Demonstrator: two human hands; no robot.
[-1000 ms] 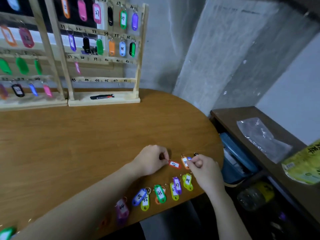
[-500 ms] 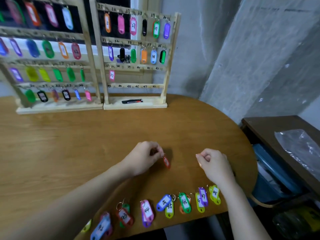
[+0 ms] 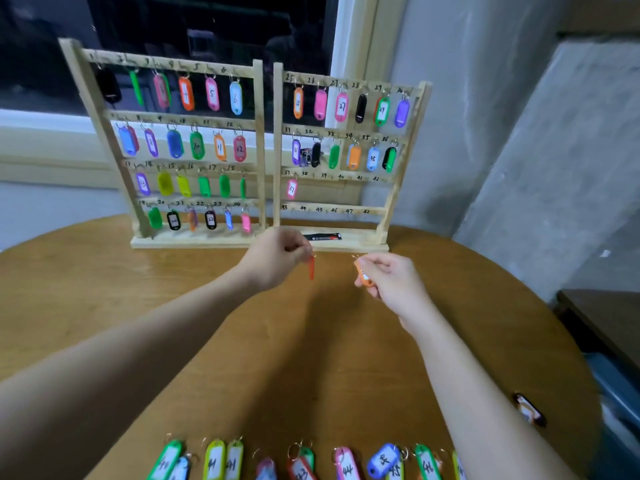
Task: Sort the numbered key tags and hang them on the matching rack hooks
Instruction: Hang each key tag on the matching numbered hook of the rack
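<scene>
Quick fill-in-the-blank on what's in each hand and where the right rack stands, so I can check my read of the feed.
1. The left hand pinches a ____ key tag by its top.
2. The right hand holds an ____ tag.
3. On the right rack, the row marked 37 to 42 carries only a ____ tag.
4. The row marked 43 onward holds ____ tags.

Missing words: red; orange; pink; no

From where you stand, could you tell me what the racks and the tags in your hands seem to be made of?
The racks look like pale unfinished wood: matte, numbers handwritten on the rails. The red tag in the left hand and the orange tag in the right hand look like glossy coloured plastic.
</scene>
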